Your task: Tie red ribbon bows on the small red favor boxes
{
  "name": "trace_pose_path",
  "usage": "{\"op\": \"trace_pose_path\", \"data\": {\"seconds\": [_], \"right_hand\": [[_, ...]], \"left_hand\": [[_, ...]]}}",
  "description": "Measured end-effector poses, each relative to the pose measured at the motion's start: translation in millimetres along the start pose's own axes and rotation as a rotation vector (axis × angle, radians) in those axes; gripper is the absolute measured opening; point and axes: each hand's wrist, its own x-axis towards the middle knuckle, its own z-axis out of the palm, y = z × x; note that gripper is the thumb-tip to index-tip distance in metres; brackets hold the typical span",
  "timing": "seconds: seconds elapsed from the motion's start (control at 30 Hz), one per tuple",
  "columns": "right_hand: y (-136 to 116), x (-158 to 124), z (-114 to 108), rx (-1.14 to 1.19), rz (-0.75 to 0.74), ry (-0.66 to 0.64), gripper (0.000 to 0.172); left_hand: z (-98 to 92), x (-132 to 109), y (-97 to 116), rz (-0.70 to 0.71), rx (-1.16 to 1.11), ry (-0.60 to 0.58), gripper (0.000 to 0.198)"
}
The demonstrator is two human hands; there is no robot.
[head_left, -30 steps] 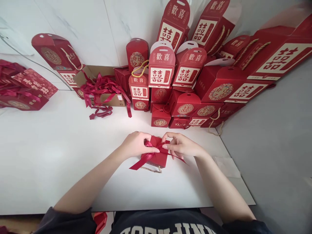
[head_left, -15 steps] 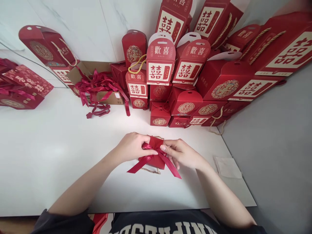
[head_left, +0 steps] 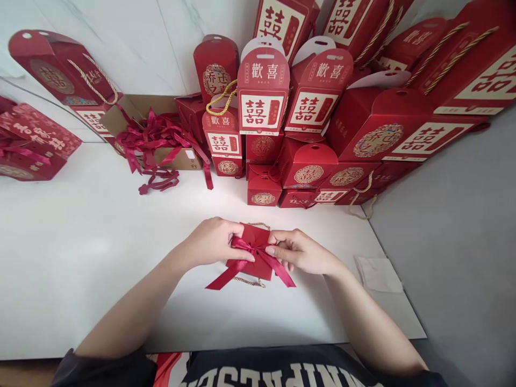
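A small red gift box (head_left: 260, 269) with twisted cord handles lies in front of me on the white table. Across its top runs a shiny crimson ribbon (head_left: 230, 274), tied in a bow at the middle, its two tails hanging toward me. My left hand (head_left: 215, 242) grips the bow's left loop between thumb and fingers. On the other side, my right hand (head_left: 300, 251) pinches the right loop, its fingers curled. Parts of the loops are hidden behind my fingers.
Stacked red gift boxes (head_left: 308, 166) stand along the back and right. A cardboard box (head_left: 177, 157) full of crimson ribbons sits back left, with a loose dark-red piece (head_left: 159, 181) before it. A folded white tissue (head_left: 379, 274) lies near the right table edge beside a grey wall.
Both hands have drawn slightly apart, and the bow looks tighter and flatter, with more of the box top showing. The camera view has shifted a little.
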Motion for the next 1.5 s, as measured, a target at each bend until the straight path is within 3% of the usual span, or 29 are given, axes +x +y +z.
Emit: {"op": "trace_pose_path", "data": {"seconds": [0.13, 0.27, 0.57, 0.87, 1.17, 1.3, 1.5], "right_hand": [[-0.3, 0.5, -0.6, 0.001, -0.007, 0.019, 0.029], [-1.5, 0.4, 0.6, 0.004, -0.010, 0.053, 0.031], [-2.3, 5.1, 1.8, 0.107, 0.069, 0.045, 0.033], [11.8, 15.4, 0.5, 0.298, 0.093, -0.030, 0.033], [7.0, 8.4, -2.2, 0.258, 0.074, -0.036, 0.037], [7.6, 9.2, 1.4, 0.273, 0.045, -0.062, 0.036], [10.2, 11.5, 1.2, 0.289, 0.050, -0.046, 0.036]], "left_hand": [[-0.1, -2.5, -0.6, -0.006, -0.093, -0.017, 0.042], [3.1, -5.0, 5.5, 0.024, -0.178, 0.055, 0.030], [10.1, -5.2, 12.1, -0.018, -0.066, 0.073, 0.018], [7.6, -3.9, 10.0, -0.044, -0.048, 0.029, 0.019], [-26.1, -20.2, -3.9, -0.029, -0.150, -0.081, 0.032], [-24.0, -15.8, -8.8, -0.003, -0.232, -0.176, 0.030], [-22.6, -8.8, -9.9, 0.061, -0.380, -0.212, 0.032]]}}
